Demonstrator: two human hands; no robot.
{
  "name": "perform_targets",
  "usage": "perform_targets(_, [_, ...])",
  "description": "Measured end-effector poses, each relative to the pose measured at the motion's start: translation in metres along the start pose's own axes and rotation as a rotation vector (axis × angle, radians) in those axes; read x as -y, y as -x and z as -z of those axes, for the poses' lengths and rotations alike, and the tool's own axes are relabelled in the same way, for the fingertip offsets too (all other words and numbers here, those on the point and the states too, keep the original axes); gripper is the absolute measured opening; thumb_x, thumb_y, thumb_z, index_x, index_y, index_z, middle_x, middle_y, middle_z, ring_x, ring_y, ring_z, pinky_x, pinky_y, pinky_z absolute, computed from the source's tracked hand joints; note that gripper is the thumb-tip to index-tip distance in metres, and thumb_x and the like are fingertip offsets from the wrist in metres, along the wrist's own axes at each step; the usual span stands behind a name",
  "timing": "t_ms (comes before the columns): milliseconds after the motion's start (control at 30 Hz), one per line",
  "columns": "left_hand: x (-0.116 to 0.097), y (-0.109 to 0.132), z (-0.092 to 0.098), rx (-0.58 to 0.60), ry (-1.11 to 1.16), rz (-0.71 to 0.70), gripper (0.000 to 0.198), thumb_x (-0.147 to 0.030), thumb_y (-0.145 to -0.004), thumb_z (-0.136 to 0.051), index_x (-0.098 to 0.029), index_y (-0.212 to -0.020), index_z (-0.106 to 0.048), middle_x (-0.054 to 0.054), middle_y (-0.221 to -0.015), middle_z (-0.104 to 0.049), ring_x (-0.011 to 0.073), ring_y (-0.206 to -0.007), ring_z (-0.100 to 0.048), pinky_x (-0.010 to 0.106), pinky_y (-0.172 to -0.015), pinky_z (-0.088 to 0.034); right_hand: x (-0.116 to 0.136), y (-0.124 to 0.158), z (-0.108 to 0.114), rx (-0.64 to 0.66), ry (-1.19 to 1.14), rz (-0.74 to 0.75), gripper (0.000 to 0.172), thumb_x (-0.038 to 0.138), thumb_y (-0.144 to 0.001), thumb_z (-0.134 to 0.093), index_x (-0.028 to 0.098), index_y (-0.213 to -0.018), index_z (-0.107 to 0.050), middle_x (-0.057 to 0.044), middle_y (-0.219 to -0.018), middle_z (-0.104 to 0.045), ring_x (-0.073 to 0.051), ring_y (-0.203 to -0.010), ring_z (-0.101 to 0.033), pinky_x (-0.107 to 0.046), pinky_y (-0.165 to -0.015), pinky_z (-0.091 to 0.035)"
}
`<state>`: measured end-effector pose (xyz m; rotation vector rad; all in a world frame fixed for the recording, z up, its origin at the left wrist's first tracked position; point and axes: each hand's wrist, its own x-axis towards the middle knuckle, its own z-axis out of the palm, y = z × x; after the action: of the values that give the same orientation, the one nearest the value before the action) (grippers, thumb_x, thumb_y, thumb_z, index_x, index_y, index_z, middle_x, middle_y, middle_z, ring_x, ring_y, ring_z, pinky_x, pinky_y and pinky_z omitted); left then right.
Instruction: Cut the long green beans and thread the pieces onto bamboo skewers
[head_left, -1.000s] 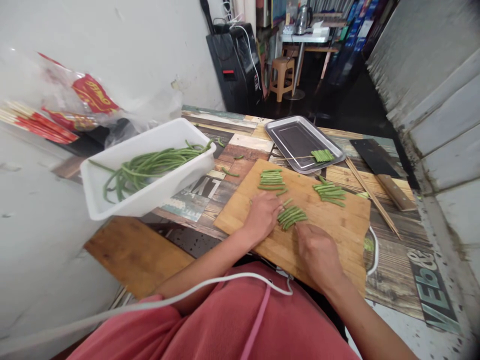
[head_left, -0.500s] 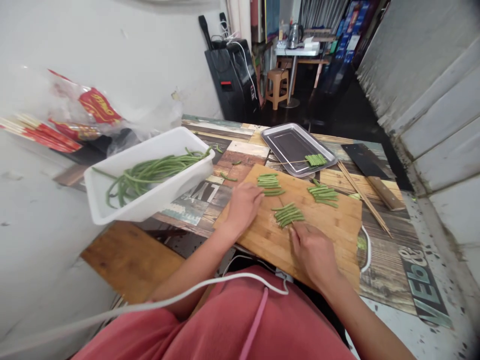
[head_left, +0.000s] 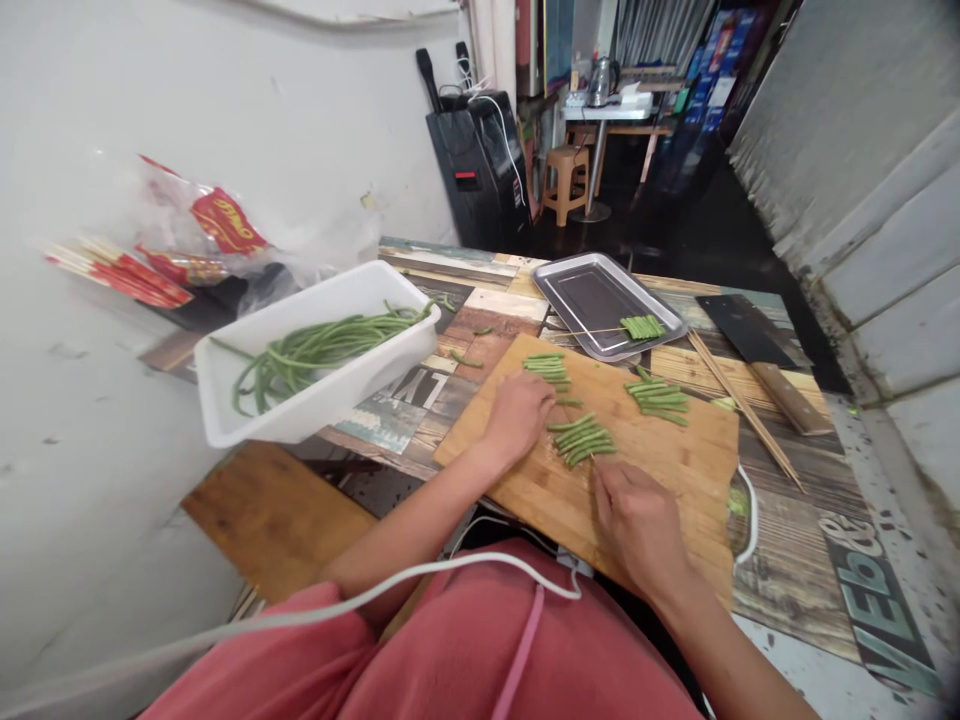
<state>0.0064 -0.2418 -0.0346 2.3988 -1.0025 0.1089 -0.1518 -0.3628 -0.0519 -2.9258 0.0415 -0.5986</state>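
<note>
On the wooden cutting board (head_left: 682, 470), my right hand (head_left: 637, 505) is closed round the near end of a thin bamboo skewer, mostly hidden. A row of cut green bean pieces (head_left: 583, 440) lies side by side at the skewer's far end. My left hand (head_left: 519, 415) has its fingers pinched together at a single green bean piece (head_left: 568, 402); the fingertips are partly hidden. Just beyond it lies a small stack of bean pieces (head_left: 546, 367). Another group of cut beans (head_left: 657, 398) rests on the board's right side.
A white tub (head_left: 225, 410) of long green beans stands left. Behind the board is a metal tray (head_left: 577, 300) with a skewered bean bundle (head_left: 642, 327). Bare skewers (head_left: 746, 410) and a cleaver (head_left: 791, 398) lie right. A white cable (head_left: 420, 570) crosses before me.
My left hand has shifted right along the board, closer to the skewered beans, partly covering a loose piece. My right hand stays at the skewer's end. The whole view has shifted slightly.
</note>
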Motion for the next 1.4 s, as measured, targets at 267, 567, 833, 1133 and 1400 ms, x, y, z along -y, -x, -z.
perform_targets(267, [-0.002, 0.004, -0.005, -0.002, 0.054, -0.006, 0.016, -0.019, -0.084, -0.058, -0.021, -0.092, -0.071, 0.004, -0.090, -0.069, 0.0192, -0.087, -0.058, 0.034, -0.082, -0.043, -0.001, 0.006, 0.003, -0.002, 0.008, 0.011, 0.021, 0.015, -0.090, -0.042, 0.013, -0.088, -0.063, -0.004, -0.070, -0.061, -0.016, -0.066, -0.054, -0.025, -0.063, -0.035])
perform_targets(567, [-0.004, 0.011, -0.007, -0.036, 0.033, 0.039, 0.013, -0.021, -0.081, -0.060, -0.022, -0.087, -0.071, 0.003, -0.084, -0.068, 0.0194, -0.083, -0.059, 0.033, -0.077, -0.042, 0.002, 0.006, 0.004, -0.033, 0.003, -0.058, 0.019, 0.019, -0.089, -0.045, 0.014, -0.087, -0.063, -0.004, -0.071, -0.063, -0.016, -0.066, -0.056, -0.025, -0.064, -0.036])
perform_targets(833, [-0.002, 0.015, -0.013, -0.098, 0.101, 0.044, 0.018, -0.020, -0.082, -0.059, -0.024, -0.095, -0.071, 0.003, -0.088, -0.068, 0.0188, -0.087, -0.057, 0.033, -0.080, -0.041, -0.001, 0.006, 0.001, -0.033, 0.041, -0.012, 0.033, 0.019, -0.091, -0.044, 0.009, -0.120, -0.056, -0.005, -0.076, -0.066, -0.015, -0.066, -0.058, -0.025, -0.063, -0.037])
perform_targets(1133, [-0.002, 0.016, -0.014, -0.122, 0.112, 0.026, 0.020, -0.020, -0.083, -0.059, -0.025, -0.098, -0.071, 0.003, -0.088, -0.068, 0.0188, -0.087, -0.058, 0.033, -0.079, -0.041, 0.000, 0.002, 0.002, 0.054, 0.094, -0.022, 0.033, 0.021, -0.091, -0.042, 0.011, -0.117, -0.059, -0.005, -0.075, -0.067, -0.016, -0.066, -0.060, -0.026, -0.060, -0.038])
perform_targets(1400, [-0.003, 0.016, -0.013, -0.096, 0.091, 0.029, 0.020, -0.023, -0.085, -0.057, -0.024, -0.100, -0.070, 0.004, -0.090, -0.067, 0.0200, -0.088, -0.056, 0.035, -0.080, -0.040, -0.001, -0.006, 0.001, 0.200, 0.126, -0.048, 0.041, 0.017, -0.087, -0.043, 0.009, -0.126, -0.053, -0.007, -0.079, -0.070, -0.016, -0.064, -0.063, -0.026, -0.056, -0.039])
